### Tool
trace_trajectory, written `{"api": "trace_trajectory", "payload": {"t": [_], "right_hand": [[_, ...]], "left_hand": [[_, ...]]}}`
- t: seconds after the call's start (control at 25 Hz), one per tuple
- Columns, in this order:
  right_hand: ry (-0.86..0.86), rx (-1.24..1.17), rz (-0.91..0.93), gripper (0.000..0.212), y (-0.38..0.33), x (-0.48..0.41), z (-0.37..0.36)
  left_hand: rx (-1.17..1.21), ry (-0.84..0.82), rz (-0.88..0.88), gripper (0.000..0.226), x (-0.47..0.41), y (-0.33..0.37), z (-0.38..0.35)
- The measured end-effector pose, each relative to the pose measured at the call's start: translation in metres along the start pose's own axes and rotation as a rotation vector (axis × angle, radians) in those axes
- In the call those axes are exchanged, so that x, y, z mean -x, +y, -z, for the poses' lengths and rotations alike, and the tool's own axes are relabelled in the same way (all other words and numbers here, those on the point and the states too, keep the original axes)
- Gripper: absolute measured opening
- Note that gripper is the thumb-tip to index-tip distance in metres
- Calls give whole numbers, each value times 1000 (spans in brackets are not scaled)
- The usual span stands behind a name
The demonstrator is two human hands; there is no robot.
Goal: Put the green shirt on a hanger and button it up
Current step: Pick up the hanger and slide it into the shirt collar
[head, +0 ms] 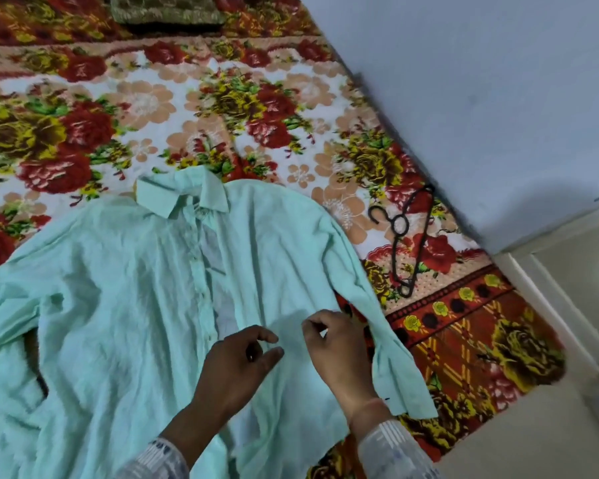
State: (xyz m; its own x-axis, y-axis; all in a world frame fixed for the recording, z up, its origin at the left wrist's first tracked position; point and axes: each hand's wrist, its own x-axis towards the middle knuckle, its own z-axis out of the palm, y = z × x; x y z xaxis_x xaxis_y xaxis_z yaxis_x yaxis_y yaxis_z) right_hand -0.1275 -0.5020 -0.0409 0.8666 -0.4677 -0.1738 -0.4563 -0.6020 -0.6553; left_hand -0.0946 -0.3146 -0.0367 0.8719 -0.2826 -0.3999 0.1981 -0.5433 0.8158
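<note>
Green shirt [118, 305] lies front-open under left hand [237, 361], loose and empty, and right hand [336, 350], curled, grip unclear: spread panels flat, then fetch hanger [399, 233] beyond right hand

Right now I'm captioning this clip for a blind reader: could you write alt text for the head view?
A pale green shirt lies spread, front open, on a floral blanket, left hand and right hand poised over its lower front, fingers curled. A black hanger lies apart to its right.

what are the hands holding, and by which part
Cannot tell: left hand and right hand curl over the green shirt, low on its front, but no pinch shows. The hanger lies apart.
</note>
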Motion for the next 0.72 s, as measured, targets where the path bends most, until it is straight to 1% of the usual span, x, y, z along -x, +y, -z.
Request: {"api": "trace_trajectory", "payload": {"t": [0.12,0.32,0.48,0.56,0.68,0.72], "right_hand": [[125,-54,2,21,9,-57,36],[219,-68,30,33,57,-140,72],[210,-34,16,22,115,-208,95],[190,-31,16,22,143,-242,107],[174,15,-25,19,172,-280,109],[149,35,-51,22,179,-289,107]], "left_hand": [[4,44,-71,12,-45,50,-26],[15,62,-103,17,-131,109,-97],[38,36,-45,20,-195,141,-165],[37,31,-33,24,-222,156,-201],[43,12,36,37,-254,172,-237],[66,-2,71,42,-263,174,-247]]}}
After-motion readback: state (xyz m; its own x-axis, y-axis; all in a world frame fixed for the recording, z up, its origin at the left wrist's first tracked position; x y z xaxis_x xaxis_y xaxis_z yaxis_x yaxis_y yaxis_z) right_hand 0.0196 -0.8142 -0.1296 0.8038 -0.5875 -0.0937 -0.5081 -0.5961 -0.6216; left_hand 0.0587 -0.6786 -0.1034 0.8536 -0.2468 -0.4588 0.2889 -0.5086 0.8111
